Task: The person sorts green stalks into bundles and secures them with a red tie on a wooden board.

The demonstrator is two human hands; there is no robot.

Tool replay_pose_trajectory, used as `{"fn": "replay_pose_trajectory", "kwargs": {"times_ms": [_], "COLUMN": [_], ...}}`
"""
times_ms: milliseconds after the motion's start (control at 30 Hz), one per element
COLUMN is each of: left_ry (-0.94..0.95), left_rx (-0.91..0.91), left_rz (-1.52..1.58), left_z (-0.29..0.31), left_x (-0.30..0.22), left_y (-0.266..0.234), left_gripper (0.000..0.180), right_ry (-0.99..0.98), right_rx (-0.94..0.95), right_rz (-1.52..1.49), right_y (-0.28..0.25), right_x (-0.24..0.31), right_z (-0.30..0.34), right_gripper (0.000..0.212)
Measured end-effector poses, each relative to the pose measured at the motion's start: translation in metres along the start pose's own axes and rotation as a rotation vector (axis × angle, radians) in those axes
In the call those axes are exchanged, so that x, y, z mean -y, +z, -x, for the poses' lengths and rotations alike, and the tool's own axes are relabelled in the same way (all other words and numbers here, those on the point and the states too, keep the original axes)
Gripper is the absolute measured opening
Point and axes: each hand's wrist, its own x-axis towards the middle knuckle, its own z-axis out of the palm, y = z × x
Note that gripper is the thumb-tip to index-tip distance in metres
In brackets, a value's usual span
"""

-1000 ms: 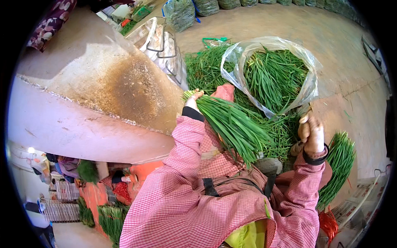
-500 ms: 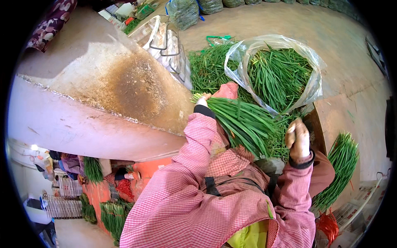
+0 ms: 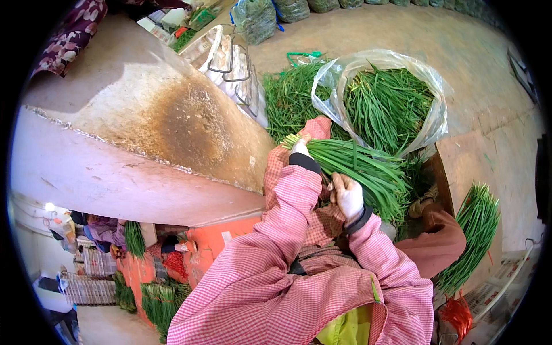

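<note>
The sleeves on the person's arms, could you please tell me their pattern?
A pink-and-white check on both sleeves, seen best in the head view, the only one here.

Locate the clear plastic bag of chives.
Head view, upper right: the clear plastic bag sits open on the ground, just beyond the chive bundle in the left hand.

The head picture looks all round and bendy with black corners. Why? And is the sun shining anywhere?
In the head view, a fisheye lens curves straight lines, like the concrete ledge, and leaves black corners. Sun lights the ground and glints off the clear plastic bag. The left hand and right hand on the green bunch look sharp, not blurred. The lower left looks shadier.
</note>
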Motion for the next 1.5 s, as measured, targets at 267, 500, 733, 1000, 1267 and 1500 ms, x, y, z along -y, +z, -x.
{"fn": "replay_pose_trajectory", "kwargs": {"times_ms": [267,500,733,1000,1267,1500], "left_ry": [0.910,1.939,1.581,1.495,1.190,1.360], "left_rx": [0.408,1.225,1.654,1.684,1.738,1.701], "left_rz": [-0.098,-1.284,-2.005,-2.024,-2.210,-2.202], "left_z": [0.094,0.179,0.150,0.144,0.134,0.139], "left_x": [-0.065,-0.044,0.045,0.057,0.066,0.065], "left_y": [0.067,0.057,-0.108,-0.100,-0.110,-0.106], "left_gripper": [0.038,0.014,0.005,0.005,0.009,0.011], "right_ry": [-0.082,-0.275,-0.212,-0.047,-0.832,-0.381], "right_rx": [0.421,-0.209,-0.103,-0.067,0.315,-0.019], "right_rz": [0.232,0.688,0.612,0.429,1.655,1.235], "right_y": [-0.041,-0.103,-0.098,-0.083,0.010,-0.057], "right_x": [0.054,-0.055,-0.085,-0.042,0.010,0.010], "right_z": [0.082,0.054,0.049,0.034,-0.007,-0.061], "right_gripper": [0.011,0.036,0.021,0.016,0.038,0.028]}}
